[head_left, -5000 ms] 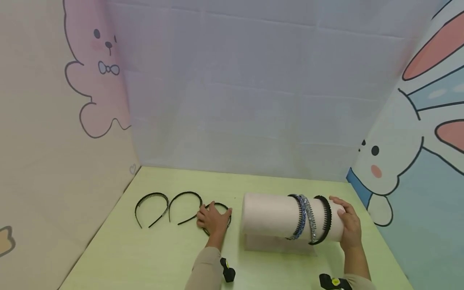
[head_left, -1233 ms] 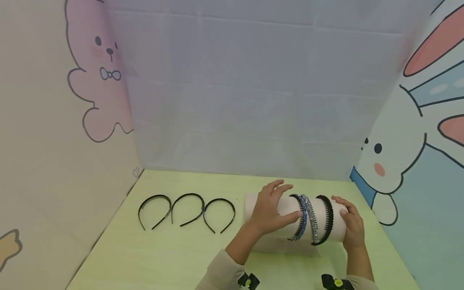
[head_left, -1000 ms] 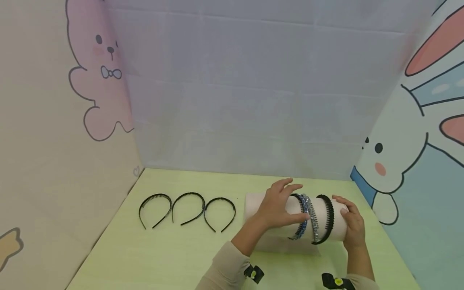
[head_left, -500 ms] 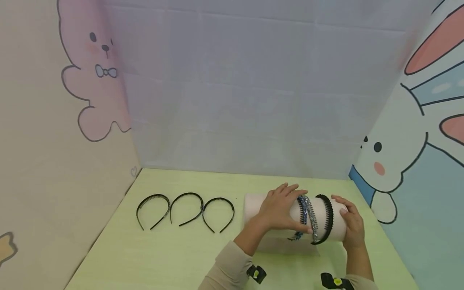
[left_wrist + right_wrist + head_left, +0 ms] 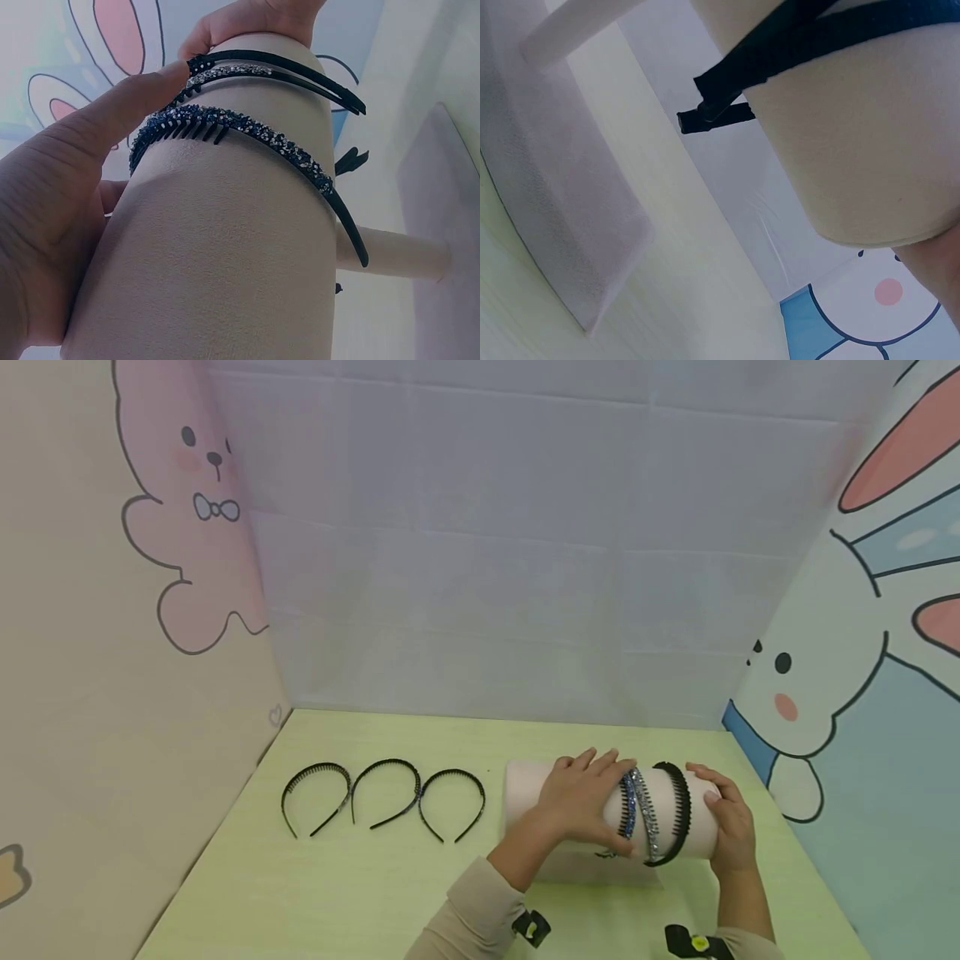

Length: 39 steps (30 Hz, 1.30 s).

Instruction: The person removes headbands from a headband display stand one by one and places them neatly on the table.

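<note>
On the worktop (image 5: 360, 893): three loose black headbands (image 5: 392, 761), head view only | pale roll (image 5: 663, 802): three more around it, blue headband (image 5: 631, 808), silver headband (image 5: 647, 810), toothed black headband (image 5: 683, 810) | two hands: right hand (image 5: 731, 828) grasps roll's end; left hand (image 5: 581, 800) curves over roll by blue headband, grip unclear | wrist views alone: one post (image 5: 394, 251) under roll

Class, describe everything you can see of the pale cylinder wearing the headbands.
The pale cylinder looks smooth and fabric-covered. It lies sideways, raised on a post above a base. Around it sit the blue, silver and black headbands. The right hand grips its right end; the left hand reaches over its left half, contact unclear.
</note>
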Available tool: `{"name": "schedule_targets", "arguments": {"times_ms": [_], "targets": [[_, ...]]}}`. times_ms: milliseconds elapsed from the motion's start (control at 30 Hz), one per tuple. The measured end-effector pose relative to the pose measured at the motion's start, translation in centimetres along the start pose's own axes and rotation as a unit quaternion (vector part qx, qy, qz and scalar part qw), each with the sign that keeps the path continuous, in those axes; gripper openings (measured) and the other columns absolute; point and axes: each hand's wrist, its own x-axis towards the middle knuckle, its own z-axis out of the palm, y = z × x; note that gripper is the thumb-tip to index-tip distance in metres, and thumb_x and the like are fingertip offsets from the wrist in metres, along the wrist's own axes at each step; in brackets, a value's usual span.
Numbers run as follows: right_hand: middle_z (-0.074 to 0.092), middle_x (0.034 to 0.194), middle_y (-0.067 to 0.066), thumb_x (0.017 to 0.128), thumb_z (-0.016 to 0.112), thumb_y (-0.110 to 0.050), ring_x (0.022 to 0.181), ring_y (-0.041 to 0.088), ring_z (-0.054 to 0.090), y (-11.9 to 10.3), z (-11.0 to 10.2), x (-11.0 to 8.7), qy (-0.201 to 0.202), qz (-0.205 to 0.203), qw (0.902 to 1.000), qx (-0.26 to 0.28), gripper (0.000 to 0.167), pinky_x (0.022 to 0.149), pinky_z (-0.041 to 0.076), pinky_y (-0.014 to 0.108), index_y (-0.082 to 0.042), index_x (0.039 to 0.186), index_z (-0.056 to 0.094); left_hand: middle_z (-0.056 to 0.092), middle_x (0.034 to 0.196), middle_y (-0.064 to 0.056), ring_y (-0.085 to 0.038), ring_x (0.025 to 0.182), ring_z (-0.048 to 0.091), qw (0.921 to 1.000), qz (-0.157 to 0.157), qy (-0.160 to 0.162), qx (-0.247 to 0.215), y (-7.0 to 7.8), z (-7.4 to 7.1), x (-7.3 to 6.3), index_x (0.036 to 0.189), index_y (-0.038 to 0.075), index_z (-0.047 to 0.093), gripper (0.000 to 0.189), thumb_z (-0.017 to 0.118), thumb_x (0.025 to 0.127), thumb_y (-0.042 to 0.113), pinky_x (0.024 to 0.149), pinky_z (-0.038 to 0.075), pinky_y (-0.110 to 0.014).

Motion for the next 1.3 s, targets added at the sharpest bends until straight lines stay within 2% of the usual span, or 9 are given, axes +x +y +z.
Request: {"name": "schedule_targets", "arguments": {"times_ms": [167, 300, 500, 700, 900, 1133, 1300], "targets": [[0.058, 0.12, 0.004, 0.094, 0.027, 0.006, 0.117, 0.019, 0.042, -0.06, 0.0, -0.16, -0.01, -0.006, 0.9999, 0.011, 0.033, 0.092, 0.032, 0.026, 0.008, 0.114, 0.054, 0.034, 0.144, 0.01, -0.012, 0.126, 0.037, 0.9999, -0.008, 0.011, 0.01, 0.14, 0.15, -0.1, 0.144, 0.033, 0.029, 0.106, 0.07, 0.055, 0.074, 0.095, 0.031, -0.034], [0.058, 0.12, 0.004, 0.094, 0.026, 0.008, 0.117, 0.018, 0.043, -0.03, -0.08, -0.13, -0.012, -0.007, 0.9998, 0.014, 0.034, 0.092, 0.033, 0.025, 0.009, 0.114, 0.054, 0.037, 0.141, 0.013, -0.009, 0.122, 0.039, 0.9996, -0.016, 0.022, 0.008, 0.19, 0.28, -0.1, 0.142, 0.034, 0.032, 0.105, 0.072, 0.054, 0.074, 0.094, 0.031, -0.033], [0.058, 0.12, 0.002, 0.094, 0.027, 0.008, 0.117, 0.018, 0.043, 0.02, 0.0, 0.0, -0.002, -0.002, 1.0, 0.007, 0.033, 0.092, 0.033, 0.025, 0.007, 0.113, 0.055, 0.039, 0.139, 0.012, -0.009, 0.121, 0.04, 0.9993, -0.025, 0.028, 0.008, 0.22, 0.38, -0.12, 0.141, 0.031, 0.032, 0.108, 0.072, 0.051, 0.075, 0.095, 0.031, -0.033], [0.059, 0.119, 0.003, 0.095, 0.031, 0.005, 0.117, 0.019, 0.042, -0.14, 0.17, -0.13, 0.016, 0.006, 0.9998, -0.006, 0.03, 0.092, 0.033, 0.025, 0.008, 0.112, 0.055, 0.038, 0.142, 0.006, -0.016, 0.131, 0.032, 0.9988, -0.042, 0.024, 0.001, 0.35, 0.31, -0.22, 0.14, 0.028, 0.037, 0.102, 0.066, 0.056, 0.078, 0.101, 0.027, -0.035], [0.059, 0.118, 0.002, 0.095, 0.032, 0.003, 0.116, 0.019, 0.043, -0.28, 0.26, -0.32, 0.025, 0.014, 0.9994, -0.019, 0.029, 0.09, 0.034, 0.025, 0.008, 0.113, 0.054, 0.049, 0.122, 0.013, -0.008, 0.113, 0.045, 0.998, -0.051, 0.035, -0.015, 0.57, 0.15, -0.49, 0.135, 0.026, 0.04, 0.098, 0.069, 0.055, 0.074, 0.096, 0.03, -0.032], [0.059, 0.119, 0.002, 0.095, 0.03, 0.004, 0.116, 0.019, 0.043, -0.23, 0.1, -0.5, 0.021, 0.009, 0.9996, -0.014, 0.03, 0.091, 0.033, 0.025, 0.008, 0.113, 0.054, 0.05, 0.121, 0.012, -0.007, 0.111, 0.046, 0.9977, -0.061, 0.029, -0.01, 0.79, 0.1, -0.6, 0.136, 0.023, 0.037, 0.102, 0.069, 0.054, 0.075, 0.096, 0.03, -0.031], [0.059, 0.119, 0.002, 0.094, 0.03, 0.003, 0.117, 0.019, 0.043, -0.01, 0.04, -0.4, 0.022, 0.012, 0.9996, -0.015, 0.03, 0.091, 0.033, 0.026, 0.008, 0.113, 0.054, 0.05, 0.124, 0.012, -0.007, 0.113, 0.045, 0.9985, -0.052, 0.017, 0.001, 0.52, -0.16, -0.68, 0.138, 0.023, 0.035, 0.105, 0.072, 0.053, 0.074, 0.095, 0.031, -0.031]]}}
